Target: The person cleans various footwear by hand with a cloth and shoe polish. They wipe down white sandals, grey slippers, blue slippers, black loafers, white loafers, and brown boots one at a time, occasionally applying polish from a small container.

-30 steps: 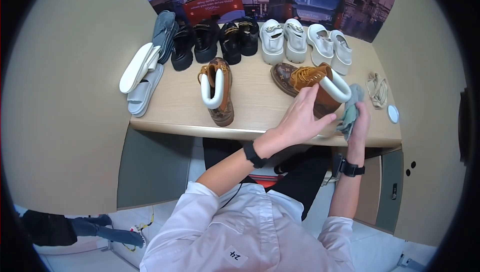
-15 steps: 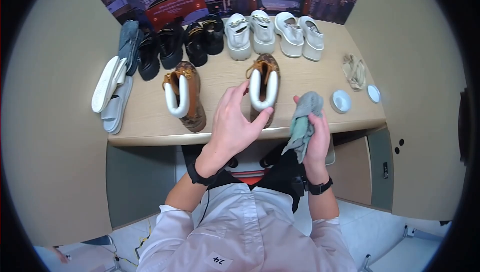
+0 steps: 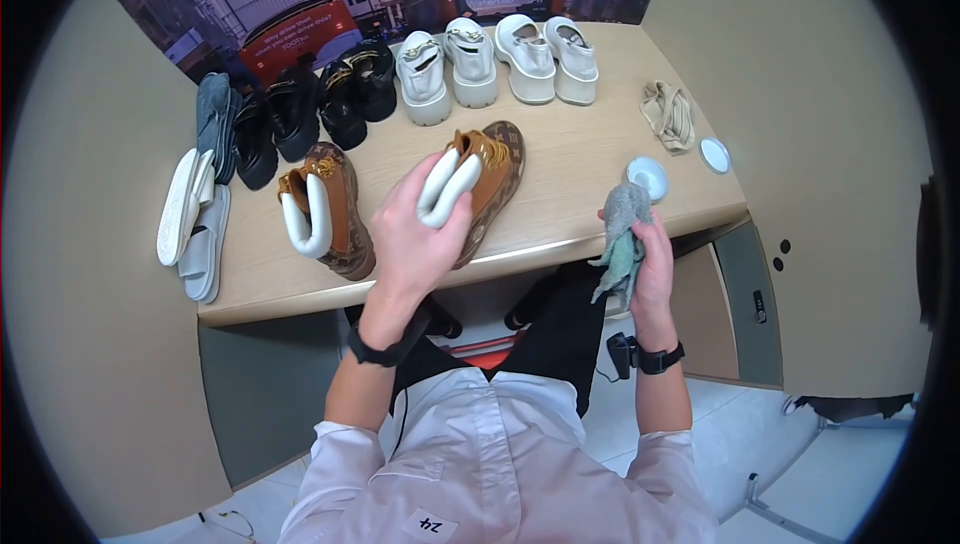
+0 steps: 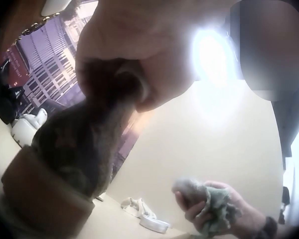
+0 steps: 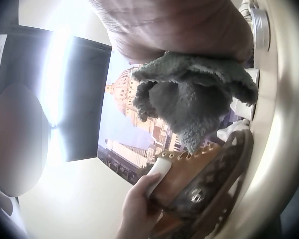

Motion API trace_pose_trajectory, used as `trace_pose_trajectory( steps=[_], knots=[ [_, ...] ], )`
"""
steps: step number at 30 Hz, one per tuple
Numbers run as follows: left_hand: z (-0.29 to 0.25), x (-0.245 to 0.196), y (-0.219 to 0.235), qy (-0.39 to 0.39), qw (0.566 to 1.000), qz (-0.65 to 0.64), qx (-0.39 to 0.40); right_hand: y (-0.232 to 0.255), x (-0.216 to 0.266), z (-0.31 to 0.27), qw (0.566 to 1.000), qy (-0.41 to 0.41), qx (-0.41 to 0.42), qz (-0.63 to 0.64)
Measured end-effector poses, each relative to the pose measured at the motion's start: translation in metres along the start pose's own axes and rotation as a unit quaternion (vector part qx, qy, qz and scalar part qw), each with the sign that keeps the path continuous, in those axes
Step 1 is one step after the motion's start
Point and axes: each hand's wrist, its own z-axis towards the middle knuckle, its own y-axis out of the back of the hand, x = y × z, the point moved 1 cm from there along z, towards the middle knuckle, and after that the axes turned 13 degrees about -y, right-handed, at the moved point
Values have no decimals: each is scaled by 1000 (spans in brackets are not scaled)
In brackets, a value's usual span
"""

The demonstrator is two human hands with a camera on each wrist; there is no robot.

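Gripping the brown boot [image 3: 478, 187] by its white collar, my left hand [image 3: 418, 234] tilts it near the table's [image 3: 580, 159] front edge; my right hand [image 3: 650, 262] clutches a grey cloth [image 3: 622, 234] just right.

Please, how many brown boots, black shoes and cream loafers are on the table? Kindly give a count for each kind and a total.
Brown boots: 2, one of them gripped by the left hand
Black shoes: 4
Cream loafers: 4
Total: 10
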Motion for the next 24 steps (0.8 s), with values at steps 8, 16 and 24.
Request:
trace_pose_trajectory(
  steps=[8, 16, 24],
  knots=[
    [-2, 13, 42, 31, 985, -126, 111, 18, 55, 42, 912, 99, -114, -380],
    [29, -16, 37, -56, 972, 149, 173, -73, 45, 99, 726, 270, 92, -626],
    [28, 1, 24, -58, 975, 165, 135, -84, 20, 105, 618, 333, 150, -696]
  ],
)
